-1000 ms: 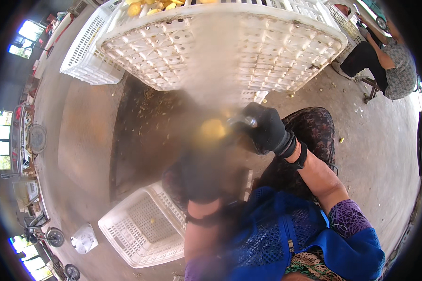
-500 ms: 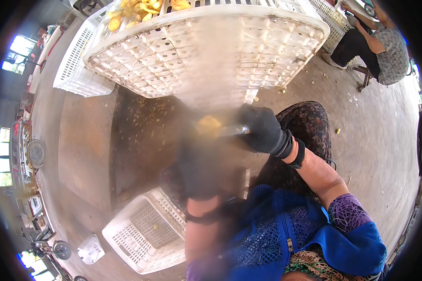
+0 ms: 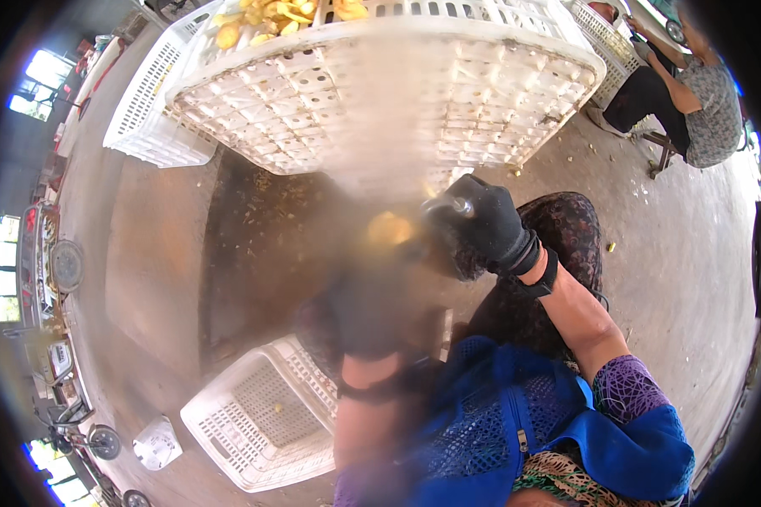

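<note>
The right hand (image 3: 489,224), in a black glove, has its grip closed around a shiny metal tool (image 3: 462,205), whose end points left toward a yellow piece (image 3: 389,228); this yellow piece sits near the middle of the view, just beside the tool and at the upper end of the left hand (image 3: 370,308); a cloudy smear blurs that hand, which looks dark-gloved, so I cannot tell how far its grip is closed or whether its fingers touch the piece; both hands are in front of the person's body, over a knee in dark patterned trousers (image 3: 566,228) and a blue mesh vest (image 3: 482,414); beyond them stands a large white crate (image 3: 524,93), its pierced face toward the person, with more yellow pieces (image 3: 283,13) heaped at its upper left; another white crate (image 3: 148,106) stands at its left; a third crate (image 3: 220,427), low and to the left of the body, has one small pale lump (image 3: 278,407) inside; pale scraps lie scattered on the floor (image 3: 676,279); at the upper right a co-worker (image 3: 708,110) in a grey patterned top sits on a low stool (image 3: 665,154), well apart.
</note>
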Action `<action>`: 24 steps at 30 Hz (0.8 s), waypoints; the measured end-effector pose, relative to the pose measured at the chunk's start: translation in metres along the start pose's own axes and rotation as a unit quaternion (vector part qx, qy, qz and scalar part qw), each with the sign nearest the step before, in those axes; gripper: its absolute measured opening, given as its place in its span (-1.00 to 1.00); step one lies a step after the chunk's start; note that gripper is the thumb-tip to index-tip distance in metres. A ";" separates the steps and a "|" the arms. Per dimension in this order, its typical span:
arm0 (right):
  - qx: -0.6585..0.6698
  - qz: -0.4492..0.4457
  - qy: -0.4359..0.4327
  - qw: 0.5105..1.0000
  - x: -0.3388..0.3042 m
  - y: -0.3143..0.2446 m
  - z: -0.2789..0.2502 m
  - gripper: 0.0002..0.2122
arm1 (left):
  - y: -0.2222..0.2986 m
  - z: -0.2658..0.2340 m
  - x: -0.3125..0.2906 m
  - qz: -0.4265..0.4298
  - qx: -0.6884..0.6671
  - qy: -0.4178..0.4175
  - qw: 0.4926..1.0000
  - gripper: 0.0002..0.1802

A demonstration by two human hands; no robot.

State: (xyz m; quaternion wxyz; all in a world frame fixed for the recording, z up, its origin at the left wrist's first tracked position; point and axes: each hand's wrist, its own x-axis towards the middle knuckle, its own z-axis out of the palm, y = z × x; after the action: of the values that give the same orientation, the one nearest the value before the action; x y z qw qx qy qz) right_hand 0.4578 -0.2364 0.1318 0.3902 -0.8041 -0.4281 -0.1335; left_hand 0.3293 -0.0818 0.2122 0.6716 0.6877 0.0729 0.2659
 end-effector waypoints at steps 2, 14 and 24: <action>0.015 0.026 -0.028 0.999 0.000 -0.009 -0.005 -0.81 | -0.010 0.002 -0.001 0.086 0.155 -0.018 0.984 -0.68; 0.001 -0.057 -0.062 0.996 0.015 -0.037 -0.016 -0.67 | -0.025 -0.009 -0.017 -0.185 -0.188 0.099 0.959 -0.65; 0.048 -0.008 -0.039 0.998 0.009 -0.031 -0.003 -0.68 | -0.036 -0.017 -0.015 0.011 0.284 0.018 0.959 -0.72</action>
State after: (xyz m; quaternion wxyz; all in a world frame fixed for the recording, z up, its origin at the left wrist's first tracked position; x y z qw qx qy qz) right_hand 0.4388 -0.2230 0.1548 0.4104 -0.7855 -0.4556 -0.0842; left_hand 0.3182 -0.0702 0.1733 0.4441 0.8459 0.1500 0.2546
